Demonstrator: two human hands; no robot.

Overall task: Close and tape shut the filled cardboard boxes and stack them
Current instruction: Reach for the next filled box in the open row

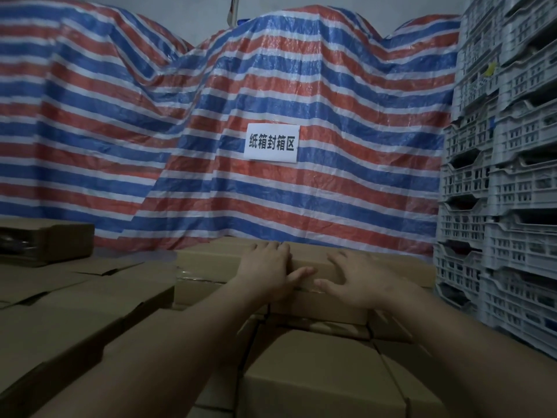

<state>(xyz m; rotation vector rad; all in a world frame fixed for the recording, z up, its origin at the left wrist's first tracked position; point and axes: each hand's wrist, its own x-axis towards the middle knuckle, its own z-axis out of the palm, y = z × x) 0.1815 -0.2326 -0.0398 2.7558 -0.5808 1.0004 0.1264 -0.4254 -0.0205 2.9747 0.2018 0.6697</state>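
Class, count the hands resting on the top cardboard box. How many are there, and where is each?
2. The left hand lies flat on the box near its far left; the right hand lies flat toward its right side. Neither grips anything.

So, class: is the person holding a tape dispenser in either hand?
No: the left hand and right hand lie flat on the top cardboard box.

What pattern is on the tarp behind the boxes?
Red, blue and white stripes on the tarp, seen in the head view.
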